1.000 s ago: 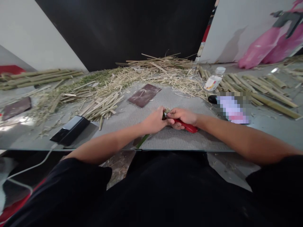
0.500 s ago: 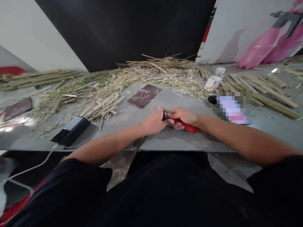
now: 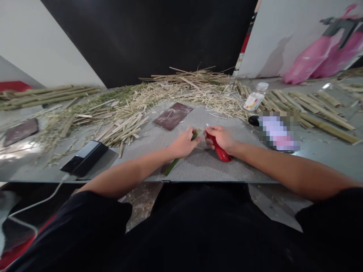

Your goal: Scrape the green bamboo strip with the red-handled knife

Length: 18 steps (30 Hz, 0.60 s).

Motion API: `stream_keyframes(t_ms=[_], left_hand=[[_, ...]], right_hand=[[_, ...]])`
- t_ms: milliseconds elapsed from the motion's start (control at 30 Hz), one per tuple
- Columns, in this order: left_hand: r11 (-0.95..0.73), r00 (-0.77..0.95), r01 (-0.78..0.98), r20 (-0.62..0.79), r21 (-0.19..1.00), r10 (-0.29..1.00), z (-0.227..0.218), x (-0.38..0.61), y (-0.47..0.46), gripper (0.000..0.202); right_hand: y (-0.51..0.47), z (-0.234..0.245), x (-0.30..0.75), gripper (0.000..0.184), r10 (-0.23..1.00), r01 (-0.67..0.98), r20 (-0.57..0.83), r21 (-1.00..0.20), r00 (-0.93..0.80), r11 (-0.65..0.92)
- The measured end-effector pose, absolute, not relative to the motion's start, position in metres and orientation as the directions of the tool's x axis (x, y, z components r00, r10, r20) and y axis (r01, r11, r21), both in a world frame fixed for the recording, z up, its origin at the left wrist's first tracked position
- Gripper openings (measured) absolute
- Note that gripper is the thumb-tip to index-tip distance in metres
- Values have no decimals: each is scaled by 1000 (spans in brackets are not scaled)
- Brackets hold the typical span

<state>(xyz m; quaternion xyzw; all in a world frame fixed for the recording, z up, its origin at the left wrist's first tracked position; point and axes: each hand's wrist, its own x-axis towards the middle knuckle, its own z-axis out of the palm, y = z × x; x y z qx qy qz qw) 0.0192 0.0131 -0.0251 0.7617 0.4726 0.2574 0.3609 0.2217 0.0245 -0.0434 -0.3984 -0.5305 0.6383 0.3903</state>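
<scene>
My left hand (image 3: 184, 142) is closed around a thin green bamboo strip (image 3: 172, 166) that slants down toward the near edge of the grey mat (image 3: 198, 170). Its upper tip pokes out past my fingers. My right hand (image 3: 222, 136) grips a red-handled knife (image 3: 220, 152), the handle pointing toward me and a small blade tip showing above the fist. The two hands are a short gap apart above the mat.
Split bamboo pieces (image 3: 124, 126) and shavings (image 3: 187, 88) cover the far table. A dark red tile (image 3: 172, 115) lies behind the hands. A black power bank (image 3: 85, 156) with white cable sits left. A plastic bottle (image 3: 255, 99) and bamboo stalks (image 3: 312, 109) lie right.
The hands were pressed together with the knife at the strip's tip. They have now drawn apart, the right hand pulling the knife away to the right.
</scene>
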Motion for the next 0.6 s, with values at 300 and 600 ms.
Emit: stream_keyframes(t_ms=[300, 600], left_hand=[[-21, 497, 262, -116, 965, 860, -26, 22, 9, 20], [118, 510, 141, -174, 983, 843, -22, 23, 8, 21]], right_hand=[[19, -40, 223, 34, 930, 124, 76, -984, -360, 128], [22, -40, 220, 23, 970, 39, -14, -999, -241, -5]])
